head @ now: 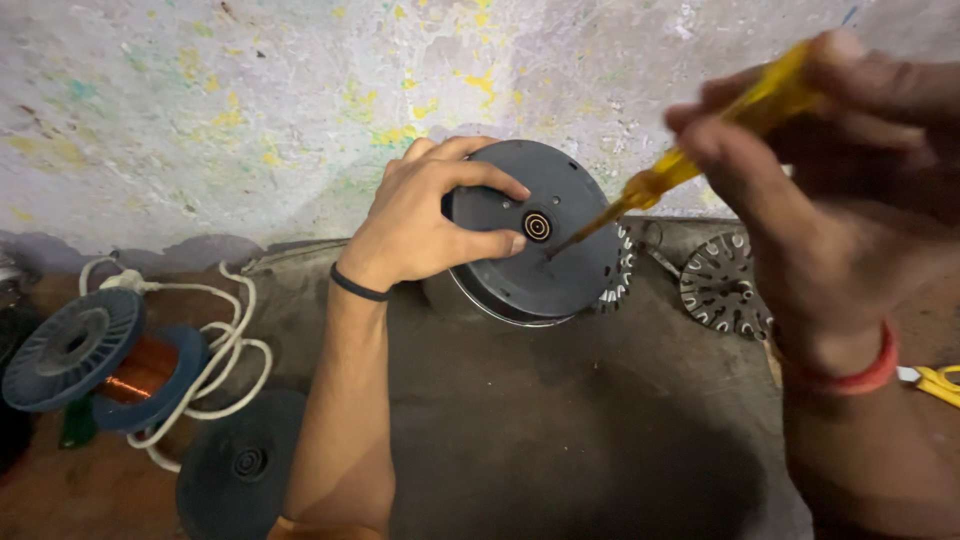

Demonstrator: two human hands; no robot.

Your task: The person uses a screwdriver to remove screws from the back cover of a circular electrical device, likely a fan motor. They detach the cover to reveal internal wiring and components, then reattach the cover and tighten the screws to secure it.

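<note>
Left hand [420, 225] curls around the rim of a dark round motor housing [545, 235], held tilted above the grey table [560, 420]. Right hand [830, 200] grips a yellow-handled screwdriver [700, 150], tip set near the central bearing. Copper wire spool [100, 355] lies far left, well apart.

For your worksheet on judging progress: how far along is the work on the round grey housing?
Done: the housing stands on edge, and two stators lie loose behind it. In hand: the left hand steadies it while the right hand sets a yellow screwdriver near the hub. Left: the housing is unopened; the wire spool lies apart.
</note>
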